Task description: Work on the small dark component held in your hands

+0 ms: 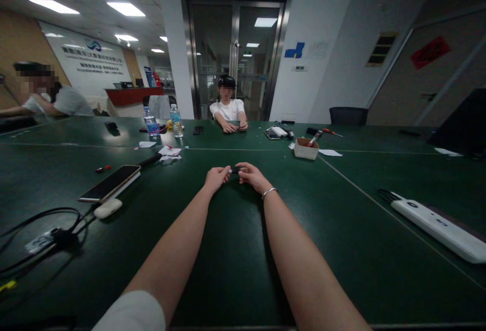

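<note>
Both my arms reach out over a dark green table [235, 250]. My left hand [216, 176] and my right hand [251, 174] meet in the middle, fingers closed on a small dark object [235, 170] held between them. What the object is I cannot make out. A silver bracelet [269, 192] sits on my right wrist.
A phone [110, 182] on a white pack and a white case [108, 208] lie left, with black cables [41, 235]. A white power strip [436, 223] lies right. A small box [306, 148], water bottles [175, 121] and paper scraps sit farther back. A person [228, 108] sits opposite, another person [53, 95] far left.
</note>
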Available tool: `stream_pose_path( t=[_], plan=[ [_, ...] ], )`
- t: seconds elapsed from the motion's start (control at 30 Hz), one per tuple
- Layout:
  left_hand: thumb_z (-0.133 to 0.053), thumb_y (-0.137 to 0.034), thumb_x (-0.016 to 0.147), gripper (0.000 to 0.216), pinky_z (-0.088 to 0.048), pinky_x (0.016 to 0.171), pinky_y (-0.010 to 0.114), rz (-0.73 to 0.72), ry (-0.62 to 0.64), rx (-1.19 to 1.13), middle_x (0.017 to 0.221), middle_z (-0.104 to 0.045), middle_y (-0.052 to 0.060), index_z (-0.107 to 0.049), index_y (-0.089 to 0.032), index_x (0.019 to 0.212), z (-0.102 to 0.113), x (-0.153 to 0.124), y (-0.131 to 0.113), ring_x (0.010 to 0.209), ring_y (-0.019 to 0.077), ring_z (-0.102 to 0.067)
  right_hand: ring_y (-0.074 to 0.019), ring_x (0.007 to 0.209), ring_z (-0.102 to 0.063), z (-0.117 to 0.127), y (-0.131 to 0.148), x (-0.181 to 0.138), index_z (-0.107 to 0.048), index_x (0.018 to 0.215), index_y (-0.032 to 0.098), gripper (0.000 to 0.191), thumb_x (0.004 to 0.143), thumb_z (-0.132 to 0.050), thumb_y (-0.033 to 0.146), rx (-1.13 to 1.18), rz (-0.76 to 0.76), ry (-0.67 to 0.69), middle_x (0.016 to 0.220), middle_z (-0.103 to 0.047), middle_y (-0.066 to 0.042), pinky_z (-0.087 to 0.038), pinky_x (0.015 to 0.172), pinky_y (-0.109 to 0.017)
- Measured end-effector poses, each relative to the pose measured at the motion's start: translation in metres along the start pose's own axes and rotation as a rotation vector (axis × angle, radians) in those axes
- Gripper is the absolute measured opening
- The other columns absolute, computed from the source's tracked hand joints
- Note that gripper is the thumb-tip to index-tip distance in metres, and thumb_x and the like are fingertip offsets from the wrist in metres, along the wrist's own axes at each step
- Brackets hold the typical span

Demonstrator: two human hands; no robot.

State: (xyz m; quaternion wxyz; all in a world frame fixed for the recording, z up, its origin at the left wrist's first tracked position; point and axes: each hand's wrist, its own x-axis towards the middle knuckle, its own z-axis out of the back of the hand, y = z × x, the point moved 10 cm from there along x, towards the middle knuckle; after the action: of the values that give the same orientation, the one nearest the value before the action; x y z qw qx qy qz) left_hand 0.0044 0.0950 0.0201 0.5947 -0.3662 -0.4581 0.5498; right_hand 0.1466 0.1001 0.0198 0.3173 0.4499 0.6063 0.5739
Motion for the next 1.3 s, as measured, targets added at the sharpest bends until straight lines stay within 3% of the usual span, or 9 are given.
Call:
stream_pose_path(
  t=[0.23, 1.3],
  plan=[
    [-0.052, -0.055, 0.078, 0.045, -0.034, 0.048, 0.023, 0.059, -0.077, -0.036, 0.046, -0.051, -0.001, -0.058, -0.016, 0.056, 0.011, 0.004, 0.009, 0.044, 0.009, -0.044, -0.0053, 0.053, -0.055, 0.007, 0.002, -0.002, -0.059, 0.102, 0.023, 0.036, 0.068, -0.071, 0.02, 0.057, 0.013, -0.023, 0.078, -0.053, 0.004, -0.053, 0.056, -0.025],
    [-0.048, -0.06, 0.079, 0.049, -0.036, 0.053, 0.025, 0.033, -0.005, 0.075, 0.051, -0.055, 0.0, -0.06, -0.017, 0.059, 0.004, -0.002, 0.004, 0.049, 0.0116, -0.048, -0.0066, 0.053, -0.055, -0.005, 0.001, 0.0, -0.058, 0.102, 0.02, 0.038, 0.067, -0.072, 0.022, -0.034, 0.018, 0.052, 0.07, -0.054, 0.005, -0.049, 0.055, -0.023]
  ],
)
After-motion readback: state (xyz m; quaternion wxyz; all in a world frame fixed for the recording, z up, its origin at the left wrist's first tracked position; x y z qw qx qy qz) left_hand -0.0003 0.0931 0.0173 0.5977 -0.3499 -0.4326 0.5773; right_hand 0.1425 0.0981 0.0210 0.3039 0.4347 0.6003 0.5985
